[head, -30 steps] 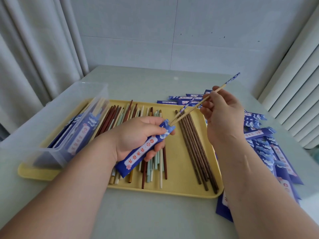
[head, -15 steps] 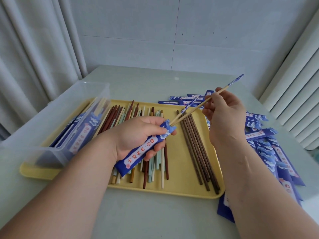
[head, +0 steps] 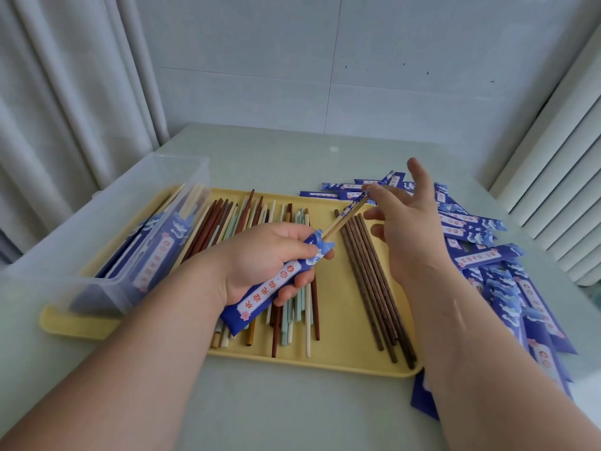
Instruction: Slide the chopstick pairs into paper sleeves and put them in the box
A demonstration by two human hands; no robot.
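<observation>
My left hand (head: pixel 260 255) grips a blue paper sleeve (head: pixel 260 296) over the yellow tray (head: pixel 325 361). A pale chopstick pair with blue patterned tops (head: pixel 348 214) sticks out of the sleeve's upper end, most of its length inside. My right hand (head: pixel 409 229) hovers at the pair's top ends with fingers spread and straight; its fingertips lie close to or against the tops. The clear plastic box (head: pixel 169 164) stands on the tray's left end and holds several filled sleeves (head: pixel 156 255).
Loose chopsticks in red-brown, mint and cream (head: pixel 292 320) lie under my left hand. A bundle of dark brown chopsticks (head: pixel 374 288) lies at the tray's right. Several empty blue sleeves (head: pixel 481 255) are heaped on the table right of the tray. Curtains and walls close in behind.
The chopstick pair has slid deeper into the sleeve. My right hand let go of its pinch on the pair and opened, fingers now spread at the top ends.
</observation>
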